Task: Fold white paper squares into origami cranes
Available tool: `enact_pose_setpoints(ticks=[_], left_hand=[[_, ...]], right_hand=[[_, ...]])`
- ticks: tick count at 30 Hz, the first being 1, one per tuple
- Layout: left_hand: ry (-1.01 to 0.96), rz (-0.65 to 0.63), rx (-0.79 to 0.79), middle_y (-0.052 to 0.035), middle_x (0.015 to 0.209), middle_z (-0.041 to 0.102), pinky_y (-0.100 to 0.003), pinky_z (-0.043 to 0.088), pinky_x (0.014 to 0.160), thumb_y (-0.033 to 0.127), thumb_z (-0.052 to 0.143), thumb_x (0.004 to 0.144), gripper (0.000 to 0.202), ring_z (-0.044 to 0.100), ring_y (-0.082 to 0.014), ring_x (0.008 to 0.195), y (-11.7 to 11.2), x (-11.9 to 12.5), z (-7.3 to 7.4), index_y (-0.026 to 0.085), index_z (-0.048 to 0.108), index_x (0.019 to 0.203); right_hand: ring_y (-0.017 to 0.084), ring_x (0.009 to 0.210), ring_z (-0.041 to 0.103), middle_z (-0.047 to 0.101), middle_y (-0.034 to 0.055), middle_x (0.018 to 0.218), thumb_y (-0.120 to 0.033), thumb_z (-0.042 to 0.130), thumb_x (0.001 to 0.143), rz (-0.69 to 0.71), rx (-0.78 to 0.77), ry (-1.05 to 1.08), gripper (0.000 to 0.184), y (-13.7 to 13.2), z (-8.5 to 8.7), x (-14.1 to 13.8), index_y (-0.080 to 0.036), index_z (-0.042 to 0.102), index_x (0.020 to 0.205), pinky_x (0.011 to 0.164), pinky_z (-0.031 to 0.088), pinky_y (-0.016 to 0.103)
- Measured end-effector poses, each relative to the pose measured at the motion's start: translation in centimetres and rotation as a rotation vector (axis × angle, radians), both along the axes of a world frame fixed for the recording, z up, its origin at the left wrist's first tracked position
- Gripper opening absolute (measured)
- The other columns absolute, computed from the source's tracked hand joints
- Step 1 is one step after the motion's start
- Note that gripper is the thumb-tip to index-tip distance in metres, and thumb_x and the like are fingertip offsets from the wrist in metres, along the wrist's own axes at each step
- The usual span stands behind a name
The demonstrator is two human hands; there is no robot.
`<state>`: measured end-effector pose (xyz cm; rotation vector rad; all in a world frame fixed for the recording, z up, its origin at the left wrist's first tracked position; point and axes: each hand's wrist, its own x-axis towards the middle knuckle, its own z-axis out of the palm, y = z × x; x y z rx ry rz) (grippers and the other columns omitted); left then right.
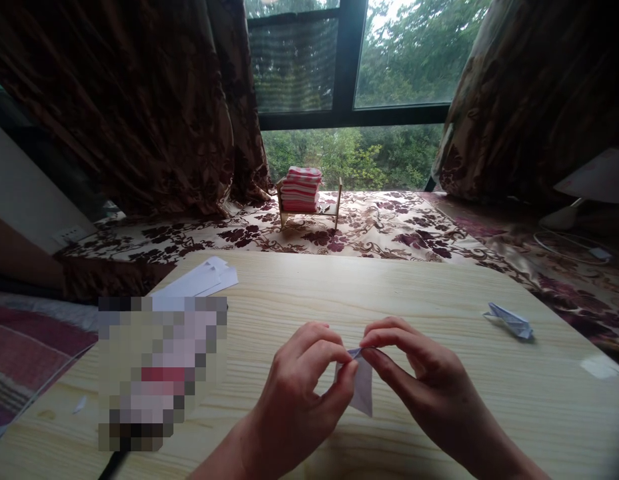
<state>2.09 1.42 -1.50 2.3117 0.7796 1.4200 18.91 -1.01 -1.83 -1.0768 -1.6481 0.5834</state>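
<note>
A small piece of white folded paper (362, 390) hangs between my two hands, above the front middle of the wooden table (299, 287). My left hand (309, 373) pinches its upper edge between thumb and forefinger. From the other side, my right hand (419, 367) grips the same edge with thumb and fingertips. The fingertips of both hands are close together, and a narrow fold shows between them. Part of the paper is hidden behind my left thumb. To the right on the table lies a folded paper shape (509, 321), apart from my hands.
White paper sheets (197, 280) lie at the table's back left, beside a blurred-out object (164, 373) with a black cable. A paper scrap (79, 405) is at the left. Beyond the table, a small wooden rack (309, 210) holds folded striped cloths (300, 190) on a patterned cover.
</note>
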Motion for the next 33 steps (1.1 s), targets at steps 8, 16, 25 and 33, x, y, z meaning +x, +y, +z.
enact_pose_setpoints(ticks=[8,16,25,33], left_hand=[[-0.016,0.007,-0.059,-0.0038,0.077,0.062,-0.028,0.051,0.075,0.003,0.059,0.076,0.013,0.060,-0.0139,0.077,-0.11,0.12,0.00,0.017,0.057,0.075],[-0.022,0.048,-0.106,-0.0016,0.073,0.059,-0.026,0.048,0.066,0.004,0.056,0.075,0.013,0.057,-0.0132,0.070,-0.26,0.19,0.17,0.018,0.053,0.076],[0.041,0.097,-0.121,-0.0035,0.077,0.063,-0.030,0.046,0.071,0.011,0.061,0.076,0.008,0.057,-0.0167,0.075,-0.17,0.40,-0.01,0.017,0.063,0.081],[0.065,0.091,-0.031,-0.0036,0.076,0.063,-0.033,0.043,0.076,0.009,0.062,0.075,0.010,0.055,-0.0160,0.074,-0.12,0.33,-0.05,0.015,0.065,0.083]], right_hand=[[0.018,0.082,0.061,0.063,0.0045,0.084,-0.017,0.060,0.083,-0.002,-0.011,-0.012,0.005,-0.04,-0.14,0.05,-0.021,0.064,0.083,0.070,0.051,0.028],[0.018,0.081,0.061,0.063,0.0040,0.083,-0.018,0.061,0.083,-0.011,-0.032,0.035,0.005,-0.16,-0.21,-0.18,-0.021,0.064,0.082,0.070,0.050,0.028],[0.016,0.082,0.060,0.063,0.0023,0.085,-0.019,0.064,0.082,0.005,-0.044,0.081,0.005,-0.24,-0.78,-0.12,-0.023,0.065,0.083,0.071,0.049,0.026],[0.014,0.082,0.061,0.064,0.0002,0.085,-0.019,0.065,0.082,0.011,-0.079,0.118,0.007,-0.15,-0.85,-0.11,-0.025,0.067,0.082,0.071,0.049,0.023]])
